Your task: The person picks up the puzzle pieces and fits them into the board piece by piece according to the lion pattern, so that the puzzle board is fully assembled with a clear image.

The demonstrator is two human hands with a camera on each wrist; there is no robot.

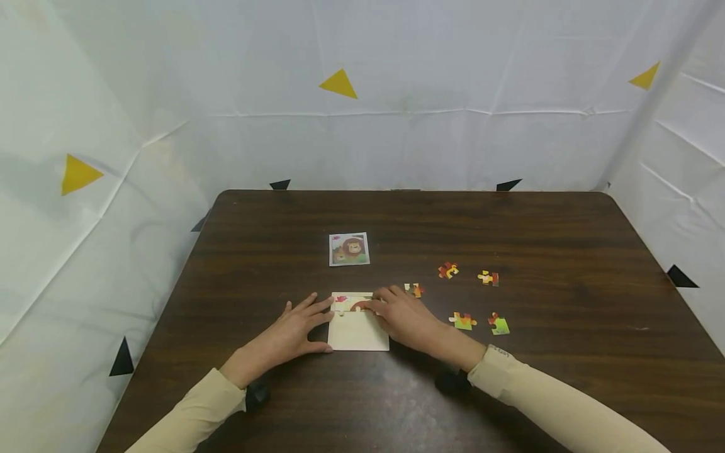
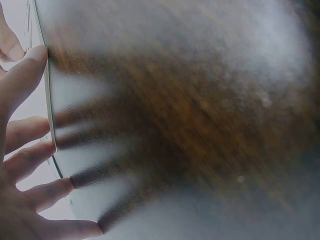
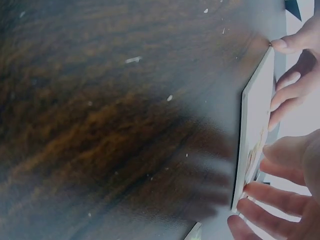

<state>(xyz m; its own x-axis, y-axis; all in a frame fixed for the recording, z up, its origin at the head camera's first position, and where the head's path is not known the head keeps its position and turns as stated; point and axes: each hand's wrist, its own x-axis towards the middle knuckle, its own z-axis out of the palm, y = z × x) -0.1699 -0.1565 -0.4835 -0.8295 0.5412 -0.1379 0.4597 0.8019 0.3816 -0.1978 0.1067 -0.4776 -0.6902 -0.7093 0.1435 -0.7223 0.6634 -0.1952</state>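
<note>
A pale puzzle tray (image 1: 358, 333) lies flat on the table between both hands. Along its far side sit a puzzle piece with a pink flower (image 1: 341, 300) and a brown-maned puzzle piece (image 1: 358, 307). My left hand (image 1: 297, 327) has its fingers spread, with fingertips and thumb against the tray's left edge; the left wrist view (image 2: 30, 160) shows this too. At the far right corner, my right hand (image 1: 404, 318) bends its fingers over the tray and pinches the brown-maned piece, partly covering it. In the right wrist view, its thumb and fingers (image 3: 275, 197) meet the tray's edge.
A printed lion picture (image 1: 348, 250) lies beyond the tray. Right of it are several loose puzzle pieces, among them a red-yellow one (image 1: 448, 270), a green-orange one (image 1: 463, 321) and a green one (image 1: 499, 324). White sheeting (image 1: 396, 151) hangs around the dark wooden table (image 1: 272, 251).
</note>
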